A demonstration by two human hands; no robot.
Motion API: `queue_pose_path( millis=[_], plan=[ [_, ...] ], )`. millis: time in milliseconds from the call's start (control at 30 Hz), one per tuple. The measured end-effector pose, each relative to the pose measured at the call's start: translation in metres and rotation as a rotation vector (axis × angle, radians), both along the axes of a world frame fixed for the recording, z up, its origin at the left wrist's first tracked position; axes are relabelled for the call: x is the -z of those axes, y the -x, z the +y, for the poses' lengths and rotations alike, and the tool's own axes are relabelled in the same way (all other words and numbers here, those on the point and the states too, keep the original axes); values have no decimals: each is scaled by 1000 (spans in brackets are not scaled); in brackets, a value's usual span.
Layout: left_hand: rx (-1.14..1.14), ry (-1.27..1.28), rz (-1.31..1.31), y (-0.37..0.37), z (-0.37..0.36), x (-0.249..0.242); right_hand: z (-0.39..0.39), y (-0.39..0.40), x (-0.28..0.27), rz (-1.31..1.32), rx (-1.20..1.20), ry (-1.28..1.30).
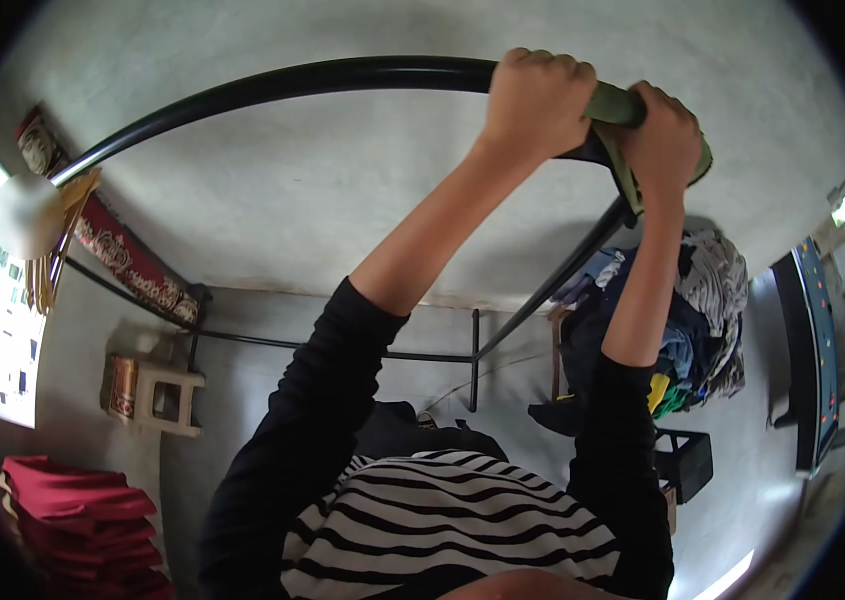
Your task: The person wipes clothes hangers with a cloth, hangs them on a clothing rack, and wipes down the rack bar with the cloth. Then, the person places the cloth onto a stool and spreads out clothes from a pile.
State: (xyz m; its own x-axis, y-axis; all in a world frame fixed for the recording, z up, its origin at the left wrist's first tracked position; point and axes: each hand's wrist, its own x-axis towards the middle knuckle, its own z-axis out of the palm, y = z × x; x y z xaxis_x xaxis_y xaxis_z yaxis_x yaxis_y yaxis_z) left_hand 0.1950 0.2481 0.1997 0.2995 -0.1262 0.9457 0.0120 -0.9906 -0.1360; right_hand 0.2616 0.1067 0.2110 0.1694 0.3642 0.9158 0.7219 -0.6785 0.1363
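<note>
Black-sleeved arms are reaching up: the right hand is clamping round a green wrap, the left hand is clamping just beside it, where wrap and black bar are meeting. Their long axis is passing crosswise through both hands, the bar curving away leftward; beyond the right arm, clothes are sitting heaped.

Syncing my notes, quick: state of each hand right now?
Left hand: closed around the black bar, beside the green piece.
Right hand: closed on the green piece.
</note>
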Motion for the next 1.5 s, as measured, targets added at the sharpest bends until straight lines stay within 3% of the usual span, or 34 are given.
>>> queue_pose_path(
  millis=[67,133,300,500,667,1067,1200,1500],
  plan=[
    [-9,-7,10,1,3,0,0,1,-1,112,52,37],
    [55,-17,53,7,7,1,9,11,-2,119,32,56],
    [-32,21,-40,38,50,5,62,47,-2,112,44,72],
    [-105,17,-124,119,149,6,168,109,5,29,-89,38],
    [-286,53,6,206,249,5,282,178,10,-28,-184,8],
    [-409,20,124,371,462,2,506,331,12,-23,-375,47],
    [-465,82,155,404,508,0,565,368,13,2,-338,87],
    [-492,124,36,395,498,9,532,353,13,61,-404,71]
  ],
)
